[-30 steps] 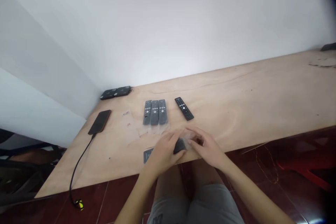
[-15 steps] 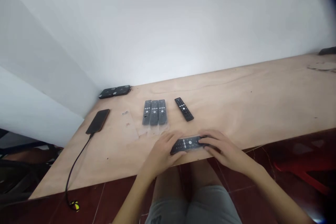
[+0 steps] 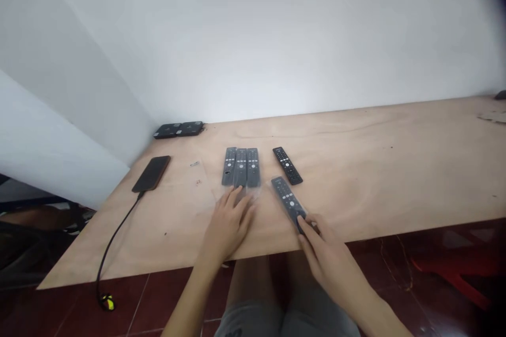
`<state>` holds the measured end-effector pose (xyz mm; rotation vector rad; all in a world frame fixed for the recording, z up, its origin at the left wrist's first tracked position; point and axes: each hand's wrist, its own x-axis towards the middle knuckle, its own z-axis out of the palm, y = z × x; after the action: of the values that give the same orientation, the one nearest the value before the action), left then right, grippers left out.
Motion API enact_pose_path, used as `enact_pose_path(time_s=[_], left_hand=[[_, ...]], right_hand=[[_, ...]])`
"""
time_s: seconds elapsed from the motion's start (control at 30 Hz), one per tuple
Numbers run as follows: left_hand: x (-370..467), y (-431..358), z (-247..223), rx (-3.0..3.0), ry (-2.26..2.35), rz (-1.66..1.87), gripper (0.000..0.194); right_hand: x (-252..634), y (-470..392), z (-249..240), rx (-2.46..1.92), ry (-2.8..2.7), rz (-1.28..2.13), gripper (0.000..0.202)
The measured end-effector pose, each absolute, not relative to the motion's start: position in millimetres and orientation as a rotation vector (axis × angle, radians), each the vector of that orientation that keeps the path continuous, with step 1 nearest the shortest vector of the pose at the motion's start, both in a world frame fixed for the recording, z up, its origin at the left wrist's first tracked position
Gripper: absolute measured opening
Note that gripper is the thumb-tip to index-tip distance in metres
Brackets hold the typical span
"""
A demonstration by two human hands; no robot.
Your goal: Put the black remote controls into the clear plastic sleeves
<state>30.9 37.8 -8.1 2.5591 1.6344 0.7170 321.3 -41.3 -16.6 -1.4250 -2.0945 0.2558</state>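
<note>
My right hand (image 3: 326, 245) grips the lower end of a dark remote control (image 3: 289, 199) in a clear plastic sleeve, tilted with its top pointing up and left. Above it lies a black remote (image 3: 287, 165), with no sleeve that I can see. My left hand (image 3: 228, 224) rests with fingers stretched out at the lower end of three sleeved remotes (image 3: 241, 166) set side by side. Its fingertips touch the middle remote's sleeve, and nothing is seen gripped in them.
A phone (image 3: 151, 174) with a black cable (image 3: 117, 239) lies at the left of the wooden table (image 3: 375, 179). Two flat black boxes (image 3: 178, 129) sit by the wall. A clear plastic sheet (image 3: 197, 181) is left of the remotes. A red stool (image 3: 454, 274) stands at the right.
My left hand has let go of the sleeved remote and moved left to the row of three. My right hand has turned that remote from lying sideways to pointing away from me.
</note>
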Motion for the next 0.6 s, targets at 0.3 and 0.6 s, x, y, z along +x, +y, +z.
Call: enact_pose_path(time_s=[0.3, 0.6], left_hand=[[32.3, 34.8, 1.1, 2.496, 1.612, 0.785, 0.028], [33.4, 31.8, -0.5, 2.495, 1.638, 0.844, 0.03]], right_hand=[[261.1, 38.7, -6.9, -1.428, -2.194, 0.334, 0.052], [241.1, 89.7, 10.4, -1.335, -2.239, 0.236, 0.042]])
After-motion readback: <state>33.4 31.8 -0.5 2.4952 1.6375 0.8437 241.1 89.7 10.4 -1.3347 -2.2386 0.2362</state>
